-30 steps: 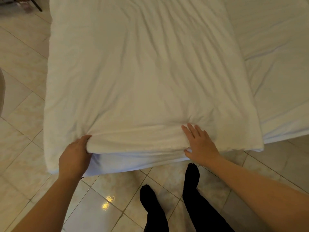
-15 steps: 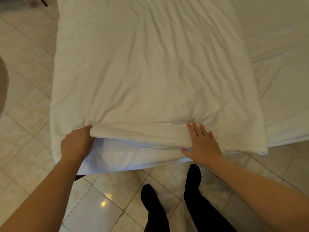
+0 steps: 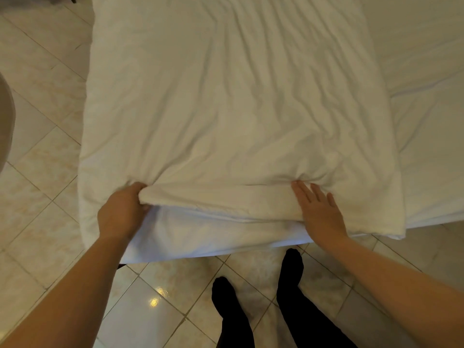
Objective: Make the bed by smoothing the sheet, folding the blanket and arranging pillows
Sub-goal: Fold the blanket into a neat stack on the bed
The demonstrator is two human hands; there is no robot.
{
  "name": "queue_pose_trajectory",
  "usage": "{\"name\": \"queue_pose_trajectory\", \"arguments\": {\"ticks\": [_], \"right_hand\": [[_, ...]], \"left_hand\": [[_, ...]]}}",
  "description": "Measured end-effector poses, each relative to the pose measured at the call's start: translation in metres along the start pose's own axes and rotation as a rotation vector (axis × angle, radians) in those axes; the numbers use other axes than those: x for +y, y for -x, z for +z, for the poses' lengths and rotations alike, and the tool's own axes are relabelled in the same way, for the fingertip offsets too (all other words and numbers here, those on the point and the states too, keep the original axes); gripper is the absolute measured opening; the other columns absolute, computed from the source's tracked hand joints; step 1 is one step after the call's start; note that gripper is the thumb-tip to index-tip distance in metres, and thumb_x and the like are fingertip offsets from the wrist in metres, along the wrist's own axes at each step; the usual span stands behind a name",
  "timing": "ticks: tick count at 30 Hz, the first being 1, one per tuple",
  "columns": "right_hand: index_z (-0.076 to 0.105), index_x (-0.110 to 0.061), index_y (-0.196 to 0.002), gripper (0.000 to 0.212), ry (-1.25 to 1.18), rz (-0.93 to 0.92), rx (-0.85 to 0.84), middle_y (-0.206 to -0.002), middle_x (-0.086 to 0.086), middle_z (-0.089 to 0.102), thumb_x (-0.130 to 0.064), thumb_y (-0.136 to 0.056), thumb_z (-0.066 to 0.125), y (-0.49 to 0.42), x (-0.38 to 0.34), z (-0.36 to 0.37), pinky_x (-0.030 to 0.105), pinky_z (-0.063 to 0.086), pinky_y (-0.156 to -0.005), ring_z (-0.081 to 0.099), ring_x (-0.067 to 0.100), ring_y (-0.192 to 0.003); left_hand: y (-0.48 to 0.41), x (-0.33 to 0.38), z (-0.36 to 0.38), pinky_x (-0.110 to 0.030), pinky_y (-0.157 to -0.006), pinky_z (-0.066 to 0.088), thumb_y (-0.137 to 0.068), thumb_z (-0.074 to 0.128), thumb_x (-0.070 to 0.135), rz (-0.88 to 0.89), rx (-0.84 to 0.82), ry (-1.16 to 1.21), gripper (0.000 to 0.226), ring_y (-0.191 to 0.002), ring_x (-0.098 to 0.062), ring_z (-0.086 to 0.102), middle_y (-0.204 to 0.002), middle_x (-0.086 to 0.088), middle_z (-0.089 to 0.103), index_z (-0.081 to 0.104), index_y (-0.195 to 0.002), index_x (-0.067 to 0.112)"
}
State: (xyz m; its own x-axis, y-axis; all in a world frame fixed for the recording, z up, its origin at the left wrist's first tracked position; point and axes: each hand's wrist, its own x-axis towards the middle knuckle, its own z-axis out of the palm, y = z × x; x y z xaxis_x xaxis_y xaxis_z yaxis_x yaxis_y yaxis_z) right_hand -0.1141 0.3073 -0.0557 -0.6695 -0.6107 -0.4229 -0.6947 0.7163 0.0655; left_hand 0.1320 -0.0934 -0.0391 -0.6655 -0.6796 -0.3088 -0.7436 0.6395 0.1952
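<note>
A white blanket (image 3: 226, 96) lies spread and wrinkled over the bed, its near hem folded back toward the head of the bed. My left hand (image 3: 123, 212) grips that folded hem at its left end, fingers curled into the cloth. My right hand (image 3: 319, 209) lies flat on the fold at its right end, fingers straight and spread. Below the fold the white sheet (image 3: 213, 237) shows along the foot of the mattress. No pillows are in view.
A second white bed (image 3: 426, 96) stands close on the right. Beige tiled floor (image 3: 37, 121) runs along the left side and the foot. My feet in black socks (image 3: 291, 267) stand just before the bed's foot. A curved grey object (image 3: 5, 121) edges in at far left.
Both hands have pushed the blanket's near hem farther up the bed, which widens the fold and bares more of the sheet at the foot.
</note>
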Motion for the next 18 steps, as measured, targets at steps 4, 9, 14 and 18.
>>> {"name": "queue_pose_trajectory", "arguments": {"ticks": [4,9,14,18], "right_hand": [[0.028,-0.026,-0.157,0.096,-0.153,0.011,0.004,-0.163,0.006,0.028,0.015,-0.076,0.058,0.005,0.018,-0.004,0.050,0.050,-0.098,0.036,0.038,-0.143],[0.025,-0.035,-0.157,0.108,-0.296,-0.020,-0.052,-0.162,-0.003,0.030,0.025,-0.070,0.046,0.022,0.042,-0.014,0.038,0.044,-0.108,0.029,0.024,-0.148],[0.034,-0.033,-0.153,0.101,-0.382,0.006,-0.079,-0.160,-0.002,0.034,0.026,-0.072,0.042,0.056,0.054,-0.051,0.033,0.032,-0.115,0.030,0.022,-0.148],[0.027,-0.032,-0.154,0.091,-0.396,-0.011,-0.116,-0.161,-0.001,0.031,0.024,-0.084,0.036,0.094,0.068,-0.097,0.026,0.022,-0.117,0.028,0.018,-0.149]], "left_hand": [[0.032,-0.024,0.024,-0.048,-0.073,0.052,-0.078,0.050,0.022,0.240,0.100,-0.060,0.053,-0.109,-0.039,0.058,-0.124,-0.007,0.067,0.064,-0.128,0.018],[0.055,-0.044,0.028,-0.060,-0.100,0.047,-0.079,0.048,-0.019,0.261,0.037,-0.100,0.079,-0.139,-0.048,0.041,-0.152,-0.018,0.049,0.051,-0.149,0.017],[0.079,-0.038,-0.004,-0.056,-0.097,0.051,-0.053,0.059,-0.028,0.298,-0.134,-0.230,0.109,-0.137,-0.051,0.043,-0.150,-0.020,0.050,0.047,-0.151,0.016],[0.101,-0.021,-0.050,-0.054,-0.102,0.047,-0.052,0.068,-0.022,0.310,-0.179,-0.279,0.113,-0.141,-0.048,0.041,-0.153,-0.019,0.048,0.041,-0.154,0.018]]}}
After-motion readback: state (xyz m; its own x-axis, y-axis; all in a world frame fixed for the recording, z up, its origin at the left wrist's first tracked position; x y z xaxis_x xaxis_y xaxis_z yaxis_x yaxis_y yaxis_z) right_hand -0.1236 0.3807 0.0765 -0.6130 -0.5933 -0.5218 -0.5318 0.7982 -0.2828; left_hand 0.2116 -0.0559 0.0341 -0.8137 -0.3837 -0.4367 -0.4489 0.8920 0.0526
